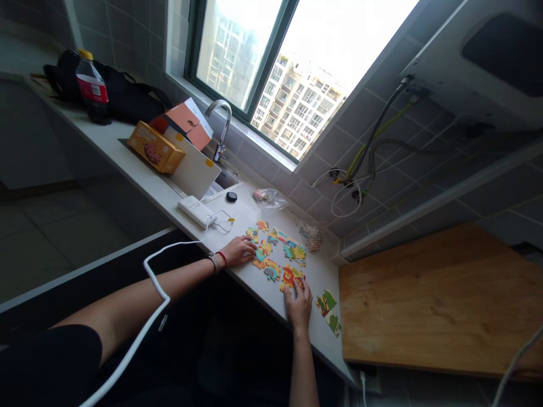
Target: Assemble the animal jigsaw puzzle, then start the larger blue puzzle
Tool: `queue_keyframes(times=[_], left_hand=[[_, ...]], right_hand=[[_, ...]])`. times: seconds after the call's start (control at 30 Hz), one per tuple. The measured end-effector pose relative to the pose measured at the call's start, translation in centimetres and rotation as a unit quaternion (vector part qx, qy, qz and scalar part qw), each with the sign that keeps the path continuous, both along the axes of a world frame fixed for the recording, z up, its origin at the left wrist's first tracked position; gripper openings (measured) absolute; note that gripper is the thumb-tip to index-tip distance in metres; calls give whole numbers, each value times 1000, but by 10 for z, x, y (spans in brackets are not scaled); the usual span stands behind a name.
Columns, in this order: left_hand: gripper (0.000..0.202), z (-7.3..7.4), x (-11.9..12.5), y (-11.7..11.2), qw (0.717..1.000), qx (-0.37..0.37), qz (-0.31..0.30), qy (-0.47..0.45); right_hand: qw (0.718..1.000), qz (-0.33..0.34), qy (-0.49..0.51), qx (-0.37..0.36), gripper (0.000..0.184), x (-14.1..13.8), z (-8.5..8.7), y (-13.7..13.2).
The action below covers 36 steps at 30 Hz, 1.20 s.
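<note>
My left hand rests on the white counter with its fingers stretched out, at the left edge of a group of colourful puzzle pieces. The fingertips are beside the nearest pieces, and no piece shows in that hand. Lower right, my right hand has its thumb and fingers on a puzzle piece with an orange lion picture, partly covered by the fingers. A joined section of pieces lies further back. Green puzzle pieces lie apart, to the right of my right hand.
Behind the pieces lie a clear plastic bag and a bundle of small sticks. A white power strip and small black case sit left. Boxes stand by the faucet. A wooden board is right.
</note>
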<state>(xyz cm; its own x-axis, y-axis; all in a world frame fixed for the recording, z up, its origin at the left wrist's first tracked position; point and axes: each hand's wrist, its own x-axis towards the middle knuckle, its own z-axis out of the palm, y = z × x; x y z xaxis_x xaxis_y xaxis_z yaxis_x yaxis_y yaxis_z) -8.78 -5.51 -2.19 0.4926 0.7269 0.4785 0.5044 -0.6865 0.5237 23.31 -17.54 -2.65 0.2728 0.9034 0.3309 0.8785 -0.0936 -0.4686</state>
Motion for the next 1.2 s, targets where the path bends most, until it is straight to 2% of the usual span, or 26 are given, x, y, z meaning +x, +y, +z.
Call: queue_keyframes(times=[0.17,0.27,0.37,0.5,0.63,0.83,0.93,1.0,1.07,1.2], left_hand=[[15,4,2,-5,1000,13,19,18],[17,6,3,-5,999,10,43,23],[32,7,3,-4,995,2,92,22],[48,6,5,-2,988,-19,153,28],[52,4,9,-1,979,-40,195,36],[52,4,13,-1,977,-58,198,45],[59,4,14,-3,971,-70,227,21],[59,4,14,-5,967,-71,246,4],[57,4,14,-6,965,-67,253,-3],[56,3,13,-7,968,-57,245,-6]], right_hand=[[999,9,-28,-17,70,5,-6,2],[999,-5,-37,-3,73,8,-11,2],[999,-21,-35,12,74,6,-13,1],[1000,-7,-12,13,76,3,-10,-1],[1000,9,1,28,72,1,-5,-4],[994,46,-13,99,57,-5,4,-8],[987,102,-18,122,44,-21,20,-1],[978,193,-17,84,35,-39,34,12],[962,271,-14,35,30,-59,46,33],[932,359,-49,-28,38,-93,57,90]])
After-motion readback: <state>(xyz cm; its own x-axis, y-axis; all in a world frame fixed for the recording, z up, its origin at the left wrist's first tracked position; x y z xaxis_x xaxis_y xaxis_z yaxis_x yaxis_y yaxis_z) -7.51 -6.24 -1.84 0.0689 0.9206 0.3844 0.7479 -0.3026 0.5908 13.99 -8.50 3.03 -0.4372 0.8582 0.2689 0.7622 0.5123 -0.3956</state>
